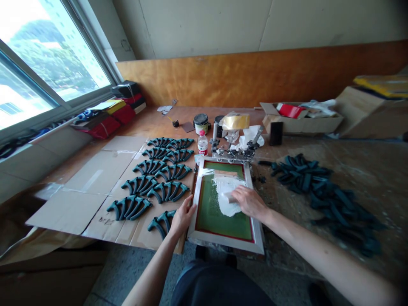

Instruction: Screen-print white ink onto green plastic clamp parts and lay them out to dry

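A screen frame (229, 241) with green mesh lies on the bench, clamped at its far edge. White ink (225, 193) is spread over the middle of the mesh. My right hand (250, 202) is closed on a small pale block (230, 196), pressed against the ink. At the frame's left edge is my left hand (184, 214), its fingers by the rim; whether they grip it is unclear. Rows of dark green curved pieces (134, 207) lie to the left on cardboard, the nearest group beside my left hand.
Flat cardboard (86, 187) covers the bench's left part. Behind the frame stand a bottle (202, 144), an ink jar (200, 123) and metal clamps (234, 155). A pile of green pieces (328, 191) lies right, with an open box (296, 123) behind.
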`<control>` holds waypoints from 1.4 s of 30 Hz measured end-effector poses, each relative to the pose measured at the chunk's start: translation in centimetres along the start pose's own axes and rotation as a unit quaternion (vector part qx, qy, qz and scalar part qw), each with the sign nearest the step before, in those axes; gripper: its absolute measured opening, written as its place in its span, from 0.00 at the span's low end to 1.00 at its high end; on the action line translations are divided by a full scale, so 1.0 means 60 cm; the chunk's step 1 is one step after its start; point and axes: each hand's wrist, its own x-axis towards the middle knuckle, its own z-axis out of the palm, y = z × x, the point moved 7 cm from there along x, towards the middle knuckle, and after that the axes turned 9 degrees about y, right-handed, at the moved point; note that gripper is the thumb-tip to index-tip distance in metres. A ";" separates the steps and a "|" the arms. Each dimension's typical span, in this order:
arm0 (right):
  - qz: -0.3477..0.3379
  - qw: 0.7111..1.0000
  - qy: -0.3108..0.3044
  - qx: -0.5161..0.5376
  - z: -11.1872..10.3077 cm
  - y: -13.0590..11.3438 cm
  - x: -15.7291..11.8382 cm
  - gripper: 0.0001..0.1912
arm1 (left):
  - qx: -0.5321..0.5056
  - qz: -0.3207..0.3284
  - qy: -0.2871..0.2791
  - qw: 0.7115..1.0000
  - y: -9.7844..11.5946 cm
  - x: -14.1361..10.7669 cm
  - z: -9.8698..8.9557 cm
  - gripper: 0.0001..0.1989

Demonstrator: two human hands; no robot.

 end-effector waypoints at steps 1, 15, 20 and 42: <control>-0.042 0.999 -0.002 0.015 -0.002 -0.011 -0.017 0.13 | 0.010 0.009 -0.003 1.000 0.001 0.000 0.001 0.29; -0.114 0.986 0.110 0.050 -0.014 -0.038 -0.070 0.15 | -0.046 -0.015 0.008 0.999 0.008 -0.011 -0.002 0.29; 0.028 0.996 0.073 0.036 -0.057 0.024 0.040 0.22 | -0.079 -0.020 -0.018 0.996 0.026 -0.010 -0.012 0.36; 0.308 0.949 0.069 0.020 0.028 0.026 -0.068 0.08 | -0.233 -0.076 -0.100 0.964 0.199 -0.061 0.080 0.31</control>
